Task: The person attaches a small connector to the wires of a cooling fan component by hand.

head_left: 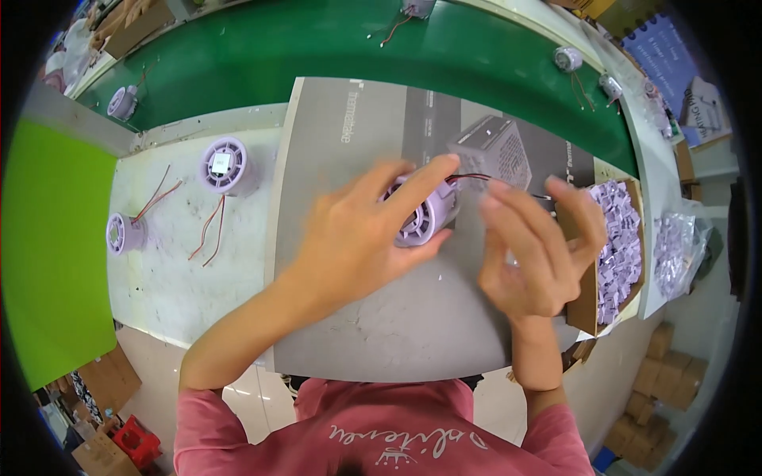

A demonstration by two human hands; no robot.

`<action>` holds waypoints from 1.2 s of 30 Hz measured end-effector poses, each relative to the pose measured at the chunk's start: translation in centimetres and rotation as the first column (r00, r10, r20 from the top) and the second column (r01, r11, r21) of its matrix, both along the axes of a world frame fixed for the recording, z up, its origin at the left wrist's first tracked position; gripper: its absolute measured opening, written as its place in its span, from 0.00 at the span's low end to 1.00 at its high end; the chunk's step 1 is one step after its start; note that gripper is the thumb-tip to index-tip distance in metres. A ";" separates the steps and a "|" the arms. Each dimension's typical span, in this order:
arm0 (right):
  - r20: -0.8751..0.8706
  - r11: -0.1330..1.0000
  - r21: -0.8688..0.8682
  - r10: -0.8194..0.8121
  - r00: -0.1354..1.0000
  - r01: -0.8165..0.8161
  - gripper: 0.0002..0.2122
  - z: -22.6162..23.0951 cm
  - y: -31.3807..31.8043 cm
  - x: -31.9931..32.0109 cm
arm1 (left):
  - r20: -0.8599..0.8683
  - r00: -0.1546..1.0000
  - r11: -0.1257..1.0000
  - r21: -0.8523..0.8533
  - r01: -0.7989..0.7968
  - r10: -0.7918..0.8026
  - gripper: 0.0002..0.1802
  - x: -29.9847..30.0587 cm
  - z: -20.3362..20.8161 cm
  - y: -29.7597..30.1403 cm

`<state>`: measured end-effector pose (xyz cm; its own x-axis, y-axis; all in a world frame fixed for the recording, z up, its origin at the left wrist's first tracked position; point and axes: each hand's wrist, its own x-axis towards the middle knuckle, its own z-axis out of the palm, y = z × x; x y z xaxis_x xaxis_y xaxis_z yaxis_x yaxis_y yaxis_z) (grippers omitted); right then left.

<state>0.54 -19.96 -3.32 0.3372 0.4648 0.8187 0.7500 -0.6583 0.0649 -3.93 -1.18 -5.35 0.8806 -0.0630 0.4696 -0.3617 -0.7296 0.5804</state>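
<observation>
My left hand (345,226) is closed around a lilac round motor housing (432,220) with a slotted, spoked end, tilted above the grey board. Red and black wires (474,175) run from its upper side toward my right hand (533,266). That hand hovers just right of the housing, its fingers bent and apart, slightly blurred. The wires pass by its fingertips, and I see no firm grip on them. Two similar motor housings lie on the white tabletop at left, one with a white label (221,164) and a smaller one (125,234), both trailing wires.
A printed grey board (333,325) covers the table before me. An open cardboard box (583,297) of small lilac parts stands at right, beside a clear plastic bag (679,246). Beyond runs a green conveyor belt (262,63) carrying several motor units. A lime-green panel (59,254) borders the left.
</observation>
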 end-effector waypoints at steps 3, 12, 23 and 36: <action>-0.052 0.998 0.056 -0.015 0.999 0.018 0.14 -1.3 0.5 0.2 | -0.024 0.999 0.999 -0.046 -0.026 0.025 0.37 -0.1 0.0 -0.8; -0.151 0.995 0.047 -0.082 0.985 0.090 0.10 -1.5 1.5 -0.4 | 0.184 0.974 0.961 0.216 -0.172 0.133 0.37 -0.9 -0.5 -1.7; -0.715 0.851 0.499 0.298 0.633 0.163 0.04 -1.7 2.0 -0.3 | 0.381 0.914 0.868 0.395 -0.300 0.142 0.31 -0.3 -1.9 -2.3; -0.634 0.616 0.537 0.745 -0.206 0.577 0.02 -3.0 0.7 2.8 | 0.279 0.943 0.897 0.347 -0.273 0.180 0.41 0.3 -3.8 -2.8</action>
